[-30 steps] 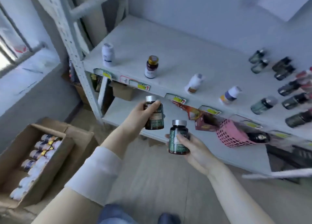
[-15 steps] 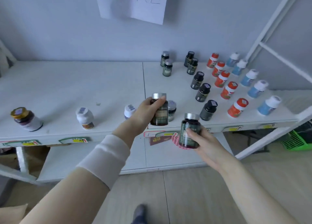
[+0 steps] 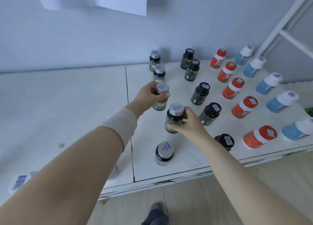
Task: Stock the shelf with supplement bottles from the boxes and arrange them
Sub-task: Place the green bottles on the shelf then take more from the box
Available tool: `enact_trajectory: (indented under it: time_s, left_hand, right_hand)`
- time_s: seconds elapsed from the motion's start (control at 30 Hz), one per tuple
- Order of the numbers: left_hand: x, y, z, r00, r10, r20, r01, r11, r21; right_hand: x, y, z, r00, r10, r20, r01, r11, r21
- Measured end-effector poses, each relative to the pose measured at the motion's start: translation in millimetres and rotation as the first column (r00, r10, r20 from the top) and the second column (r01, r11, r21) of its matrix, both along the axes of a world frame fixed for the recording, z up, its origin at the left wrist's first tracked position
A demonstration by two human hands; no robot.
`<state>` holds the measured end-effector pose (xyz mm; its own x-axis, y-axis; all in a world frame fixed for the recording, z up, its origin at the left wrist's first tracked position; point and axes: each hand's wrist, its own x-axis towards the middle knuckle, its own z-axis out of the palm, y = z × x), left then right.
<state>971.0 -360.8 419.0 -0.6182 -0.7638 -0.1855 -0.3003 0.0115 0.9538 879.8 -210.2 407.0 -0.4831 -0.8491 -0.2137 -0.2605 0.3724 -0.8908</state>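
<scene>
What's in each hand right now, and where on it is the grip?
The left hand grips a silver-capped bottle at its shoulder, just under the cap. The right hand grips a second silver-capped bottle round its body.

Left half of the shelf (image 3: pixel 59 97) lies open; bottle rows (image 3: pixel 233 89) crowd the right, perhaps one blurred bottle (image 3: pixel 19 182) near-left.

white shelf (image 3: pixel 67 106) bears rows of dark bottles (image 3: pixel 200 94), orange bottles (image 3: pixel 232 89), blue bottles (image 3: pixel 269 84).
</scene>
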Motion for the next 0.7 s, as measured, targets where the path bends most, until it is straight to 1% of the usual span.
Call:
enact_trajectory:
  time_s: [0.1, 0.2, 0.33, 0.5, 0.7]
  left_hand:
    - [-13.5, -14.0, -13.2, 0.999, -0.031, 0.028, 0.032, 0.999, -0.04]
    - [-21.0, -20.1, -23.9, 0.998, -0.057, 0.026, 0.058, 0.997, -0.048]
    - [-21.9, -19.1, -42.3, 0.997, -0.071, 0.023, 0.072, 0.996, -0.061]
    - [-18.5, -15.2, -48.0, 0.997, -0.064, -0.032, 0.062, 0.997, -0.043]
    - [-19.2, -11.3, -48.3, 0.997, -0.065, -0.037, 0.063, 0.997, -0.05]
  right_hand:
    - [-2.9, -13.4, -15.8, 1.0, 0.027, 0.014, -0.027, 1.0, -0.011]
    - [-3.0, -21.5, -26.5, 0.998, 0.064, -0.021, -0.064, 0.998, -0.026]
    - [-1.4, -24.2, -42.6, 0.994, 0.1, -0.041, -0.1, 0.995, -0.003]
    - [1.3, -21.4, -46.5, 0.994, 0.093, -0.062, -0.093, 0.996, -0.003]
    - [6.2, -18.4, -51.4, 0.995, 0.058, -0.077, -0.057, 0.998, 0.008]
